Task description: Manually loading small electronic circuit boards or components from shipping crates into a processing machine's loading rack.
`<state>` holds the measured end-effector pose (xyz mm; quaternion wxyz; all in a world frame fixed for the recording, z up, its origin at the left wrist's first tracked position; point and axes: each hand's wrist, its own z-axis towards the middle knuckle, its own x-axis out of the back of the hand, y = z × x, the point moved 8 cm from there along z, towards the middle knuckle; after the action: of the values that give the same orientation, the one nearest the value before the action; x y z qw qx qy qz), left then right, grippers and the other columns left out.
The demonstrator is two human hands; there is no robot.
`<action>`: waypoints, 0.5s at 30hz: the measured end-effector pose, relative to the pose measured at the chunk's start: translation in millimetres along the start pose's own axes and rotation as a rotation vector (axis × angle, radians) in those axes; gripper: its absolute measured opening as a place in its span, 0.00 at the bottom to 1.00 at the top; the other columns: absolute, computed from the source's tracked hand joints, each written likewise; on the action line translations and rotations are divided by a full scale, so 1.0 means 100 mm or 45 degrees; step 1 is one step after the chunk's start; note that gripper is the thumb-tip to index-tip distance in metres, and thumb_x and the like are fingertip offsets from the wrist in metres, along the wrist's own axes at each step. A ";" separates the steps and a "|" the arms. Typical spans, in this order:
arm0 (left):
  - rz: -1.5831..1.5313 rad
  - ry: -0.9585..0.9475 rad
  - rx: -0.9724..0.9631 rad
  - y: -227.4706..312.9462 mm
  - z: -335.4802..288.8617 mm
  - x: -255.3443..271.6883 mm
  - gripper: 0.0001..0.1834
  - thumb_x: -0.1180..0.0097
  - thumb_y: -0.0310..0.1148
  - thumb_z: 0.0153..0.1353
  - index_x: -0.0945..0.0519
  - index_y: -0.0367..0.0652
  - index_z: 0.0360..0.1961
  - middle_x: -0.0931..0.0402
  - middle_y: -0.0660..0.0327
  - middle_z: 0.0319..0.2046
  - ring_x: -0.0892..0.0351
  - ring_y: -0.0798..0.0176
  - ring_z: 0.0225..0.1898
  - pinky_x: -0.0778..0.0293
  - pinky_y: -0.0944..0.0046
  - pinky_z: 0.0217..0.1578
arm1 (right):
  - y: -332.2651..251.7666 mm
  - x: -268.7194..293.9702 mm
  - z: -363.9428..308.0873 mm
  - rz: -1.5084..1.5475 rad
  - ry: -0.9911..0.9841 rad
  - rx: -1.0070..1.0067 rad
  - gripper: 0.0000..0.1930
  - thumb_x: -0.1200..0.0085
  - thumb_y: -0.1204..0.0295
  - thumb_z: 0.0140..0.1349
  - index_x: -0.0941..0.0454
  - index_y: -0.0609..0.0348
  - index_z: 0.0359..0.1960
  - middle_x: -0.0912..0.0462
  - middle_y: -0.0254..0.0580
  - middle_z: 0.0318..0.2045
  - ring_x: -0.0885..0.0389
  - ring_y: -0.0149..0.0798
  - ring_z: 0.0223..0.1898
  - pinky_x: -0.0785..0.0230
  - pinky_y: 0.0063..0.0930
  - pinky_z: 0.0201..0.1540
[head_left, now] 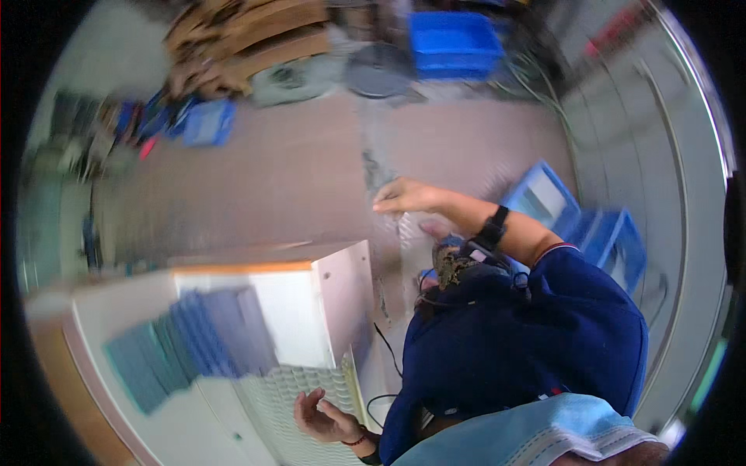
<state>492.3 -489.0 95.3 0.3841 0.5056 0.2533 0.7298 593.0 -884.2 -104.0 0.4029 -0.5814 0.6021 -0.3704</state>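
Note:
My left hand (325, 418) is at the lower middle, palm partly up, its fingers loosely bent and apart with nothing visible in them. It hovers over or beside a pale, bumpy-textured sheet (291, 396) at the right end of the white worktable. My right hand (408, 196) reaches out over the floor beyond the table's corner, apart from any surface. Its fingers are drawn together in a pinch; blur hides whether anything small is between them. On the white worktable (291, 307), a row of overlapping blue, grey and green flat pieces (194, 342) lies left of my left hand.
Blue crates (614, 241) stand at the right by the pale wall. Another blue crate (454, 46) is at the back, beside a round dark lid-like disc (378, 70). Brown cardboard (272, 35) is piled at the back left. A black cable (388, 349) hangs near the table's right side.

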 end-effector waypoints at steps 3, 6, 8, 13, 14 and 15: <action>0.146 -0.274 -0.372 0.18 0.06 -0.41 0.16 0.55 0.23 0.59 0.36 0.29 0.47 0.32 0.50 0.41 0.30 0.55 0.39 0.31 0.59 0.41 | 0.60 -0.19 -0.41 0.241 0.075 -0.117 0.18 0.45 0.59 0.57 0.23 0.63 0.39 0.20 0.39 0.30 0.23 0.30 0.29 0.28 0.22 0.31; 0.264 -0.406 -0.598 0.34 0.23 -0.78 0.16 0.55 0.23 0.58 0.36 0.28 0.47 0.33 0.49 0.42 0.32 0.52 0.44 0.34 0.56 0.45 | 1.12 -0.40 -0.74 0.473 0.083 -0.159 0.18 0.46 0.59 0.58 0.23 0.63 0.38 0.20 0.38 0.30 0.22 0.31 0.27 0.28 0.23 0.29; 0.196 -0.429 -0.636 0.33 0.25 -0.92 0.16 0.55 0.23 0.59 0.36 0.28 0.48 0.35 0.48 0.45 0.34 0.51 0.48 0.36 0.54 0.49 | 1.40 -0.54 -0.93 0.517 0.111 -0.204 0.18 0.46 0.59 0.58 0.23 0.63 0.38 0.20 0.38 0.29 0.22 0.31 0.27 0.28 0.23 0.29; 0.409 -0.376 -0.697 0.19 0.32 -1.08 0.17 0.54 0.24 0.60 0.37 0.29 0.50 0.39 0.48 0.50 0.39 0.52 0.54 0.40 0.54 0.53 | 1.64 -0.70 -1.04 0.570 0.096 -0.272 0.17 0.46 0.60 0.57 0.23 0.63 0.37 0.20 0.38 0.28 0.22 0.30 0.26 0.28 0.22 0.28; 0.393 -0.333 -0.687 0.17 0.33 -1.09 0.18 0.54 0.24 0.60 0.37 0.29 0.50 0.40 0.48 0.50 0.39 0.52 0.54 0.40 0.53 0.53 | 1.63 -0.70 -1.02 0.568 0.115 -0.243 0.17 0.46 0.60 0.57 0.23 0.63 0.36 0.20 0.39 0.28 0.22 0.31 0.26 0.28 0.24 0.27; 0.424 -0.326 -0.738 0.17 0.33 -1.09 0.18 0.53 0.25 0.60 0.37 0.30 0.50 0.40 0.48 0.51 0.40 0.52 0.54 0.40 0.53 0.53 | 1.61 -0.69 -0.99 0.564 0.132 -0.215 0.17 0.45 0.60 0.56 0.23 0.64 0.34 0.20 0.39 0.28 0.22 0.32 0.25 0.28 0.25 0.26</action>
<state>538.7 -588.8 61.1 0.4161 0.4975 -0.1003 0.7545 437.9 -809.5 -207.8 0.3929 -0.4470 0.7635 -0.2506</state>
